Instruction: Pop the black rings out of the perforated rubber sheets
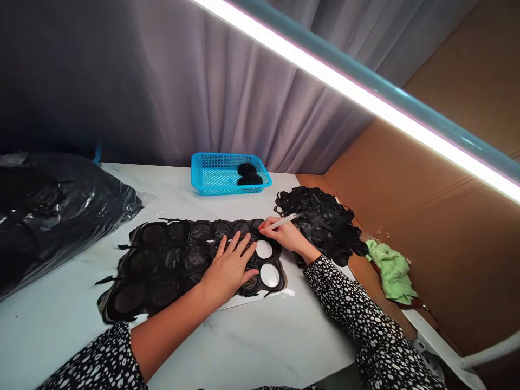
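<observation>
Front: white marbled tabletop [252,346], front edge visible at lower right; broad stretch of surface between there and the work.

Sleeves [374,330], two: black with white spots, entering from the lower corners.

Left hand [227,268]: palm down, fingers spread, released, laid flat on the right half of the black sheet.

Black sheet [164,246]: lengthwise across mid-table, patterned with rows of rounds; ragged edges, slivers jutting past the left margin. Two white rounds [270,275] at the right end, discs or cut-outs, cannot tell which. Straight edge of pale backing [244,299] below.

Right hand [282,234]: thumb and fingers pinching a white pen-like tool [285,221], lower end at the sheet's upper right corner; any lettering on the barrel too small to tell.

Green cloth [392,271]: crumpled, beyond the tabletop's right edge, beside a cardboard wall [430,233].

Scrap pile [325,222]: black, tangled, just beside the right hand, spilling over the right edge; close quarters on that side.

Plastic bag [60,206]: dark, bulging, at left; narrow strip of tabletop between bag and sheet.

Blue basket [195,174]: perforated, near the far edge; black rounds [248,174] at the right end inside; clear band of tabletop before it.

Curtain [244,108]: grey, pleated, behind all.
</observation>
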{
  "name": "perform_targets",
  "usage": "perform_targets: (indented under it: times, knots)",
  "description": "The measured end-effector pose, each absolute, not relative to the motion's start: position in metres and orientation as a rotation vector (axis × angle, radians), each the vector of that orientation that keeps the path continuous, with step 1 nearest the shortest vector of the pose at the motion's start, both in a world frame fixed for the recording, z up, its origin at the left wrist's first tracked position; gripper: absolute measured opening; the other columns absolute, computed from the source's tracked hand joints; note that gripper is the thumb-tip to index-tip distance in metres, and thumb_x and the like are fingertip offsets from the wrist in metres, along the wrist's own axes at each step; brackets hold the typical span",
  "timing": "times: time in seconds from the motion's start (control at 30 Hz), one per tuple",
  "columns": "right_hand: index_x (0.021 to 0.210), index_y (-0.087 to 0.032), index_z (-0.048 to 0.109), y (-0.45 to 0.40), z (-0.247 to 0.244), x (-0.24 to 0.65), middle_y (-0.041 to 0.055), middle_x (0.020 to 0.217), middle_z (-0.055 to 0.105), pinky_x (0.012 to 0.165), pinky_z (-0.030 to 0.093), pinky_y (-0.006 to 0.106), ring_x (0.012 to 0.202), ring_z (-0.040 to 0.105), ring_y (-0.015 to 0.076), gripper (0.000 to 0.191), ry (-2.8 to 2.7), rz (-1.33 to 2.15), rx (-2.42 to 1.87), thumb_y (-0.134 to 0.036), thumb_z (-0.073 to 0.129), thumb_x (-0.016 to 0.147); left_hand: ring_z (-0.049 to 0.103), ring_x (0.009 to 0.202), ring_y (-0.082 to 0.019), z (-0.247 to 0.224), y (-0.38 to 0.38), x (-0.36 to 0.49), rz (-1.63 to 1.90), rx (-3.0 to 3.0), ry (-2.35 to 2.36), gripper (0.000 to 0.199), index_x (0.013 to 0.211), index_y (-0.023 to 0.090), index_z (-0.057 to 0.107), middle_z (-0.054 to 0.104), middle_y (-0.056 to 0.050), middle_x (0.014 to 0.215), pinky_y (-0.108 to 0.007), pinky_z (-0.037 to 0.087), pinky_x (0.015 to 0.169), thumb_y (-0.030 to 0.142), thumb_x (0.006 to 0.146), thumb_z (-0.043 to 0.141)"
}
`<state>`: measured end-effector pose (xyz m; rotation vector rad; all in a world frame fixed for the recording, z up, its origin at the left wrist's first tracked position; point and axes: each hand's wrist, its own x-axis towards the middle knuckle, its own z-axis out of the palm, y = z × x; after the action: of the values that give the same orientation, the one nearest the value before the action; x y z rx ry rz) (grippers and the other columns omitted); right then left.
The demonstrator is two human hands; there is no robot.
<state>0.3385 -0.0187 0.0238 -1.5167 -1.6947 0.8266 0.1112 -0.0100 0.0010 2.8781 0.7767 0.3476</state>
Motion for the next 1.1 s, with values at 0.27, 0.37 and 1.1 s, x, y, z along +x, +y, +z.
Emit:
perform_targets:
  times: [0.27, 0.37, 1.1]
  knots:
    - [0.077, -0.017, 0.063, -0.013, 0.025, 0.342, 0.0050, 0.088, 0.069, 0.067, 0.044, 0.027, 0.075, 0.058, 0.0152, 0.022, -1.665, 0.920, -1.546, -0.038, 0.065, 0.082, 0.029, 0.143, -0.037, 0.005, -0.014, 0.110, 0.327, 2.863, 0.791, 0.053, 0.142, 0.022, 0.047, 0.038, -0.012, 0.153, -0.064, 0.026, 0.112, 0.047, 0.096, 0.053]
    - [0.076, -0.017, 0.062, -0.013, 0.027, 0.342, 0.0043, 0.086, 0.068, 0.065, 0.044, 0.027, 0.072, 0.057, 0.0149, 0.022, -1.706, 0.888, -1.551, -0.037, 0.064, 0.083, 0.029, 0.143, -0.037, 0.002, -0.013, 0.109, 0.322, 2.858, 0.780, 0.053, 0.143, 0.022, 0.047, 0.038, -0.013, 0.153, -0.063, 0.026, 0.111, 0.048, 0.097, 0.050]
    - [0.076, -0.021, 0.054, 0.006, 0.041, 0.332, 0.0071, 0.082, 0.070, 0.064, 0.041, 0.027, 0.070, 0.062, 0.0190, 0.016, -1.789, 0.242, -1.672, -0.026, 0.052, 0.090, 0.037, 0.140, -0.033, 0.014, -0.008, 0.077, 0.265, 2.925, 0.846, 0.059, 0.137, 0.009, 0.050, 0.043, -0.019, 0.149, -0.048, 0.032, 0.114, 0.045, 0.092, 0.061]
